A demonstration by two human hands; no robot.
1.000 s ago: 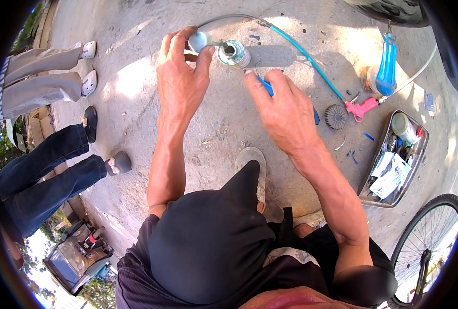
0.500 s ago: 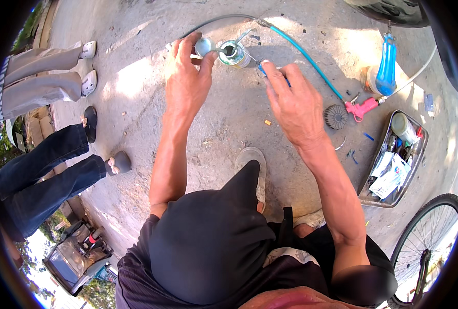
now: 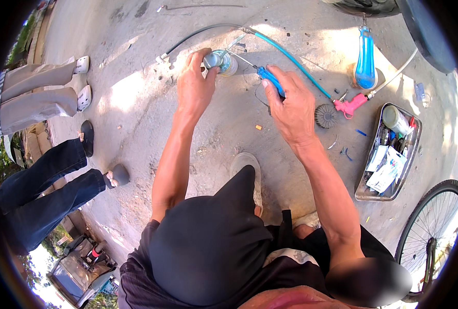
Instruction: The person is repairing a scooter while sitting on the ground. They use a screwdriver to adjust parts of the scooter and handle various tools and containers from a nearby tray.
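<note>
One small round silvery-teal tin (image 3: 221, 62) between left hand (image 3: 197, 90) fingers (image 3: 209, 72).

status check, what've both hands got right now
Left hand shut on small round can. Right hand shut on blue tool. Nothing between them, concrete ground below.

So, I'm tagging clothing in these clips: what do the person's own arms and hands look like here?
Both forearms are bare from the elbow down, with no sleeves showing on them. The left hand and right hand have no gloves, and no watch, ring or wristband is visible. Dark clothing shows at the lower edge of the picture.
</note>
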